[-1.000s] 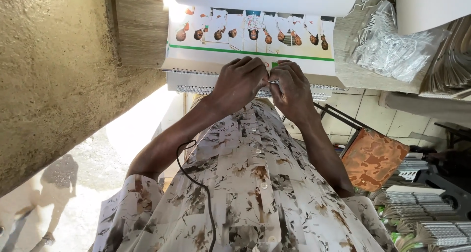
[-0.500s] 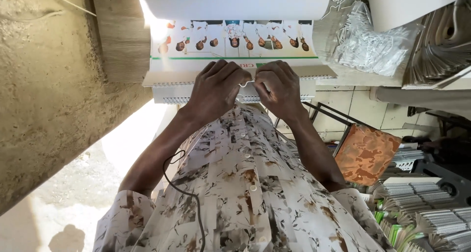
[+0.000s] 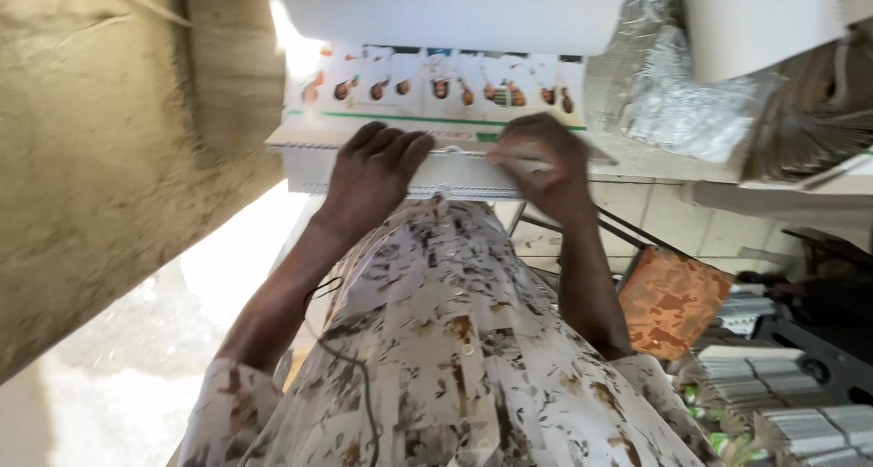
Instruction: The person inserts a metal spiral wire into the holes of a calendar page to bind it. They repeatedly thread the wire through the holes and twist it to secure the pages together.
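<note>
At the far left a rough tan wall [image 3: 100,158] fills the edge of the view, with bright sunlit ground [image 3: 136,376] below it. Just right of that, the left hand [image 3: 373,171] lies palm-down on the near edge of a thick white stack of printed sheets [image 3: 364,171], its fingers curled close together over the top and pressing on it. The top sheet [image 3: 436,90] carries a row of small coloured pictures above a green line. The stack sits in the upper middle of the view, in front of the person's chest, under a large blank white sheet [image 3: 455,8]. A thin white wire or cord [image 3: 450,150] runs along the stack's edge between the two hands. The right hand [image 3: 546,167] rests on the same edge, fingers bent narrow and apparently pinching the end of that wire, though blur hides the grip. Below, a patterned shirt [image 3: 455,358] fills the middle. Further right are crinkled clear plastic wrapping [image 3: 682,94], an orange patterned cushion [image 3: 668,299], and piles of white bound booklets [image 3: 800,412] at the lower right
</note>
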